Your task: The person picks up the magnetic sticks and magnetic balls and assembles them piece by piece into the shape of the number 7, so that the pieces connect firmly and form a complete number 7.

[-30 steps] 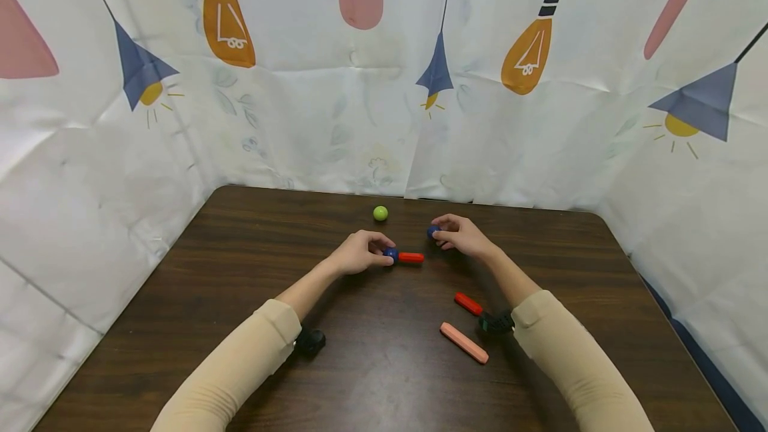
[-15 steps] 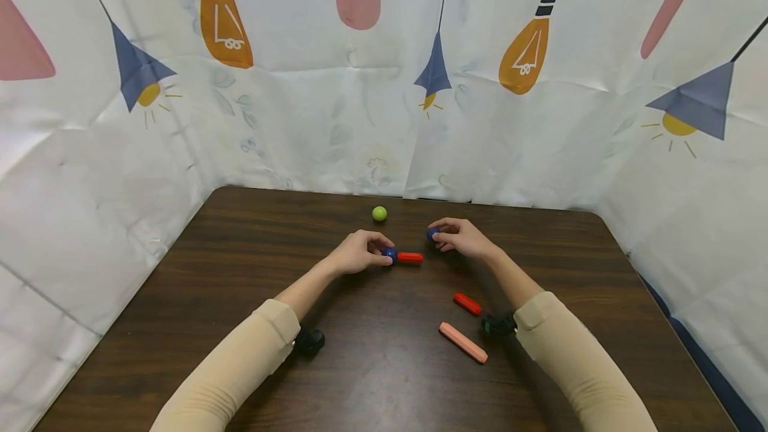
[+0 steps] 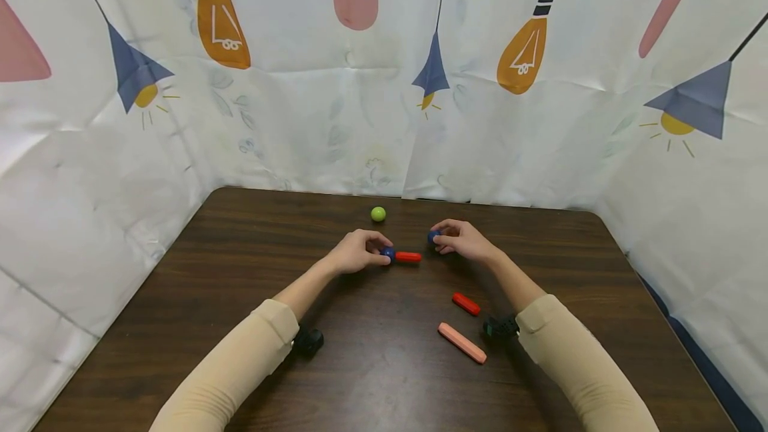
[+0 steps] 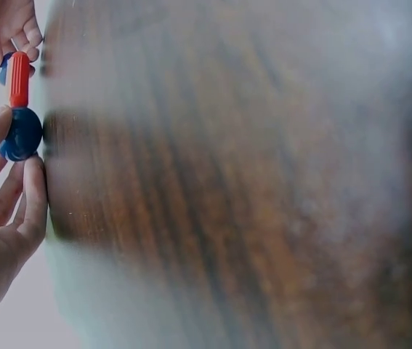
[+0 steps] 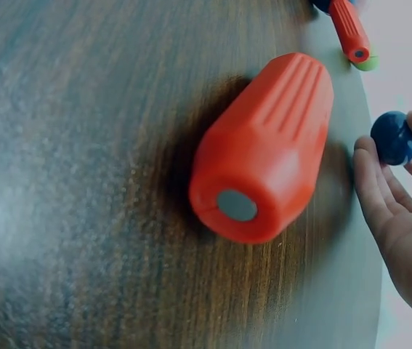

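My left hand (image 3: 358,251) pinches a dark blue ball (image 3: 388,255) between thumb and fingers, low over the table. A short red ribbed rod (image 3: 409,257) extends rightward from that ball, its end against it. Across a small gap, a second blue ball (image 3: 433,237) is pinched in my right hand (image 3: 462,241), slightly farther back than the rod's free end. In the right wrist view this second ball (image 5: 394,138) shows between thumb and fingers, apart from the far red rod (image 5: 349,30). That rod's visible end bears a grey disc.
A green ball (image 3: 378,214) lies near the table's back edge. Another red rod (image 3: 466,304) and a longer salmon-pink rod (image 3: 462,343) lie by my right forearm. A printed white curtain (image 3: 384,119) encloses the dark wooden table (image 3: 240,252) behind and at the sides.
My right hand has come slightly nearer to me with its blue ball. The left hand keeps its grip and stays almost still. The whole head view has drifted a little.
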Demonstrator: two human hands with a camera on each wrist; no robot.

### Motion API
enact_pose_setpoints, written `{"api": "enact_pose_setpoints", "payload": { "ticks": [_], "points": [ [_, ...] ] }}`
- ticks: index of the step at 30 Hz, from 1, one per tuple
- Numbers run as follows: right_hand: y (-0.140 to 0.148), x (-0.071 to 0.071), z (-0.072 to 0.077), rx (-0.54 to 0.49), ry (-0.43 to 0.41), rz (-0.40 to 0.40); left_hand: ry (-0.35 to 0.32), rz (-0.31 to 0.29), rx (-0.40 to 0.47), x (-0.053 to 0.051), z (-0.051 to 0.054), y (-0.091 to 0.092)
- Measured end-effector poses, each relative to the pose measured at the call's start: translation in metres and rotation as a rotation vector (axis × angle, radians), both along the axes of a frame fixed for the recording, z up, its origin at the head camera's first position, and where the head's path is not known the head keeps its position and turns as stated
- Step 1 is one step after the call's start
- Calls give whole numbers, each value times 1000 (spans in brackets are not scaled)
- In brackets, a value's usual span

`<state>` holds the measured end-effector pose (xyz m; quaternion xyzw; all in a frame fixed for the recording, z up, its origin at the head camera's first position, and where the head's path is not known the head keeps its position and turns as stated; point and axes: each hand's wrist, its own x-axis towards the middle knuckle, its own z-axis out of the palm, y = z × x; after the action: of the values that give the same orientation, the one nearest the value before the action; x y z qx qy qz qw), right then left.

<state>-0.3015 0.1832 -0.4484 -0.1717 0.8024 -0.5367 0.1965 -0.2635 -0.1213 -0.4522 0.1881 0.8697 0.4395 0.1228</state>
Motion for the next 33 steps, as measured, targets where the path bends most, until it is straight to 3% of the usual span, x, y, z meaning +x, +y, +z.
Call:
{"api": "enact_pose_setpoints", "payload": {
  "ticks": [33],
  "points": [
    [2,10,2,-4,-1,31,9,42,-15,-2,2,-3]
  ]
}}
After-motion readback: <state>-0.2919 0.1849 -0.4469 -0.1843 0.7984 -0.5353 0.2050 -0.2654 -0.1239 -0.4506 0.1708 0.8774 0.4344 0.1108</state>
